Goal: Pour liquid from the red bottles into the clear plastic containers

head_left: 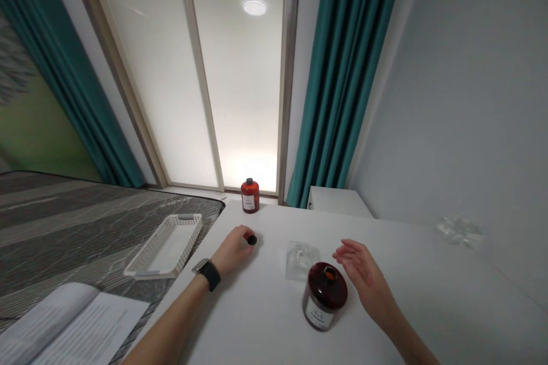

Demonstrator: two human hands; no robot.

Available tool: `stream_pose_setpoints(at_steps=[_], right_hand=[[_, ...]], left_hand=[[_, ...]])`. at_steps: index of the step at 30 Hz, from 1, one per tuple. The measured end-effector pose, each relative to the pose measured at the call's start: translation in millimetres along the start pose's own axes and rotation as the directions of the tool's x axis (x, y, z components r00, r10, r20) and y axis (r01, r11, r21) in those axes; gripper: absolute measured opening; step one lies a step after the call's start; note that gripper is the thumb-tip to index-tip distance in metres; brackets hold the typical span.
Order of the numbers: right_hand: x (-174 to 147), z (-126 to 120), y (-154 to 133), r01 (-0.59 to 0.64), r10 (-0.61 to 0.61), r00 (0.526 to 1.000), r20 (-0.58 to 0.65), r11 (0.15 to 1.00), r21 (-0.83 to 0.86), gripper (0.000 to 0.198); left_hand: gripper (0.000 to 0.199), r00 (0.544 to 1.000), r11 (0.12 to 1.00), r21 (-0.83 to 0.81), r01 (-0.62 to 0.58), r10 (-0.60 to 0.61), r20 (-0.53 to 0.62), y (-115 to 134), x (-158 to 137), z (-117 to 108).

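On the near part of a smooth white table stands a squat, dark red-amber bottle with rounded shoulders, a short open neck and a pale printed label. Its glossy wall is probably rigid and rather slick; if it is glass, it would be fragile and have some weight, more so if filled. The broad body looks the best place to hold it, with the fingers wrapped below the shoulder, since the neck gives little purchase. The right hand is just beside it, fingers loosely curved and gripping nothing. Farther left, the left hand has its fingers clamped on a small, round black cap, likely light and stiff, best pinched around its rim.

Behind the bottle lies a clear, squarish piece, plastic or glass; its exact form is hard to make out. Toward the far edge stands a smaller, translucent red bottle with a black cap. Beyond the left side, a white perforated basket rests on grey striped bedding.
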State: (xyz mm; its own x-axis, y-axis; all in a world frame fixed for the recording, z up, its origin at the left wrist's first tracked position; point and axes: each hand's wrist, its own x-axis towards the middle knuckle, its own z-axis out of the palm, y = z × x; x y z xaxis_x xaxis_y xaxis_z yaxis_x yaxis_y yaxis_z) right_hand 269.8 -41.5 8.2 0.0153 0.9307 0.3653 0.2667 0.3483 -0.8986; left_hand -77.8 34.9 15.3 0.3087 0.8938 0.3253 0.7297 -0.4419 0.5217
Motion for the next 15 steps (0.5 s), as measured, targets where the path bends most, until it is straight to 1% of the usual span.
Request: stream_pose_setpoints(at_steps=[3,7,9,12,15], right_hand=[[3,0,13,-0.035,0.039,0.997,-0.061,0.997,0.066,0.035],[0,-2,26,-0.046,0.049,0.994,-0.096,0.998,0.035,0.037],[-3,-2,30,-0.045,0.044,0.997,-0.066,0.999,-0.003,0.040],[-7,0,30,-0.051,0.052,0.999,0.013,0.996,-0.071,0.042],[-10,2,26,-0.045,0.049,0.998,0.046,0.995,-0.086,0.039]], left_hand=[[0.016,0.997,0.996,0.054,0.078,-0.078,-0.010,-15,-1,3],[0.017,0.991,0.985,0.110,0.132,-0.133,0.005,-22,-3,1],[0.019,0.988,0.981,0.129,0.148,-0.152,0.018,-23,-3,1],[0.020,0.986,0.976,0.145,0.160,-0.166,0.028,-25,-5,3],[0.021,0.986,0.977,0.147,0.156,-0.162,0.031,-25,-6,4]])
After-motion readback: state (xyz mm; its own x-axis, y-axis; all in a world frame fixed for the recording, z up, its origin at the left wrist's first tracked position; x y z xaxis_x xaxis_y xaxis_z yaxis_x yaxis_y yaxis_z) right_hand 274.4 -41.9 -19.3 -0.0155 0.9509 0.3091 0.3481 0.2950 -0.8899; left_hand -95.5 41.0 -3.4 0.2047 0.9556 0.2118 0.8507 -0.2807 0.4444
